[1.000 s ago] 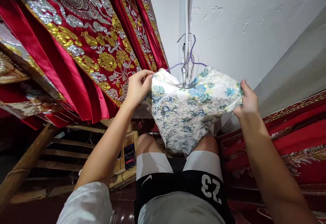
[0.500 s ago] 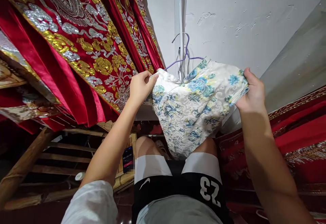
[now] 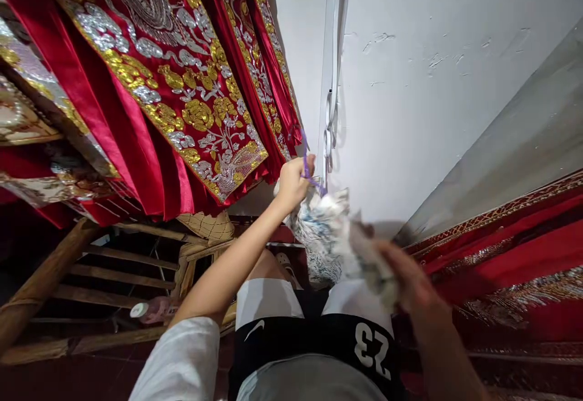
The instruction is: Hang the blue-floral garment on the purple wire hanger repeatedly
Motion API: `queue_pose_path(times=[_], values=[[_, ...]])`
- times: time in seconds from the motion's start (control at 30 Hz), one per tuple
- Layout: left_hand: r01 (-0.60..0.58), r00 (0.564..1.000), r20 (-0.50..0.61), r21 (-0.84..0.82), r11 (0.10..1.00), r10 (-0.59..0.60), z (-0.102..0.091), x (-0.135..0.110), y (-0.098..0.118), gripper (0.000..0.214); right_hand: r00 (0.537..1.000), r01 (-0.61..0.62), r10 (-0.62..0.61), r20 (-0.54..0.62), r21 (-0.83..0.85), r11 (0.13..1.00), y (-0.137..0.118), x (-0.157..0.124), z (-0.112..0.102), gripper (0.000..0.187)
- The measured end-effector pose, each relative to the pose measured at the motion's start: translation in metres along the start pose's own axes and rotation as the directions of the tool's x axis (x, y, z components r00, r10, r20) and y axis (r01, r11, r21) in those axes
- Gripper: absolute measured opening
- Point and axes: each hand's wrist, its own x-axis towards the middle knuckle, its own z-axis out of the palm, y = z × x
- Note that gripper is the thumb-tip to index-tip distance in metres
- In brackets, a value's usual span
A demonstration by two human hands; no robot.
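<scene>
My left hand [image 3: 294,182] is closed around the purple hanger [image 3: 311,177] just below its hook. From the hanger hangs a white blouse with blue, green and yellow flowers [image 3: 321,234]. It is bunched and blurred by motion, and its lower part hangs between my knees. My right hand [image 3: 412,282] is at the right side of the blouse, by its sleeve. Motion smears its fingers, so their grip on the cloth cannot be made out.
Red embroidered cloth with gold and silver patterns [image 3: 195,103] hangs at the left. A bamboo chair [image 3: 113,276] stands below it, with a pink bottle [image 3: 155,311]. A white cable [image 3: 336,42] runs down the pale wall [image 3: 423,109]. More red cloth [image 3: 542,231] lies at the right.
My left hand has gone from the blouse's left shoulder to the hanger's neck. The hanger has tilted and dropped left. My right hand has moved down and left, and the spread blouse has bunched up.
</scene>
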Motion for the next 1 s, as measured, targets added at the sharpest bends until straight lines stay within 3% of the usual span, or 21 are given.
queue_pose_path(times=[0.03, 0.07, 0.1, 0.17, 0.23, 0.3, 0.43, 0.53, 0.63, 0.73, 0.83, 1.0], values=[[0.072, 0.994, -0.073, -0.106, 0.992, -0.079, 0.006, -0.001, -0.002, 0.064, 0.984, -0.009, 0.020, 0.178, -0.062, 0.998, 0.000, -0.003, 0.011, 0.078], [0.137, 0.979, -0.117, -0.215, 0.967, -0.164, 0.012, 0.001, -0.002, 0.068, 0.964, 0.002, 0.037, 0.264, -0.147, 0.989, 0.001, -0.001, 0.019, 0.081], [0.190, 0.964, -0.117, -0.323, 0.927, -0.239, 0.016, 0.003, 0.001, 0.070, 0.970, 0.032, 0.029, 0.241, -0.246, 0.969, 0.002, 0.006, 0.023, 0.077], [0.282, 0.948, 0.020, -0.515, 0.809, -0.317, 0.019, 0.013, 0.011, 0.070, 0.997, 0.067, -0.080, -0.012, -0.433, 0.899, 0.008, 0.027, 0.020, 0.062], [0.371, 0.926, 0.206, -0.648, 0.665, -0.317, 0.014, 0.028, 0.022, 0.068, 0.938, 0.040, -0.210, -0.277, -0.514, 0.857, 0.020, 0.051, 0.009, 0.059], [0.400, 0.916, 0.299, -0.668, 0.628, -0.265, 0.002, 0.047, 0.030, 0.063, 0.877, 0.018, -0.243, -0.414, -0.477, 0.878, 0.032, 0.066, -0.004, 0.063], [0.334, 0.939, 0.287, -0.628, 0.703, -0.189, -0.010, 0.095, 0.032, 0.051, 0.854, -0.013, -0.147, -0.499, -0.303, 0.953, 0.055, 0.058, -0.009, 0.055], [0.320, 0.933, 0.322, -0.549, 0.772, -0.158, 0.009, 0.126, 0.029, 0.047, 0.848, -0.089, -0.017, -0.530, -0.174, 0.981, 0.076, 0.034, 0.001, 0.045], [0.255, 0.938, 0.330, -0.455, 0.853, -0.104, 0.038, 0.142, 0.028, 0.043, 0.819, -0.149, 0.095, -0.565, -0.050, 0.988, 0.099, 0.015, 0.008, 0.040], [0.155, 0.935, 0.354, -0.342, 0.927, -0.025, 0.058, 0.141, 0.032, 0.039, 0.792, -0.180, 0.165, -0.587, 0.033, 0.983, 0.115, 0.005, 0.009, 0.039], [0.127, 0.927, 0.374, -0.277, 0.953, -0.015, 0.068, 0.126, 0.045, 0.038, 0.776, -0.207, 0.202, -0.597, 0.063, 0.976, 0.119, 0.003, 0.006, 0.038], [0.196, 0.930, 0.363, -0.332, 0.923, -0.067, 0.058, 0.114, 0.079, 0.038, 0.775, -0.237, 0.240, -0.585, 0.082, 0.968, 0.116, 0.002, 0.005, 0.037]])
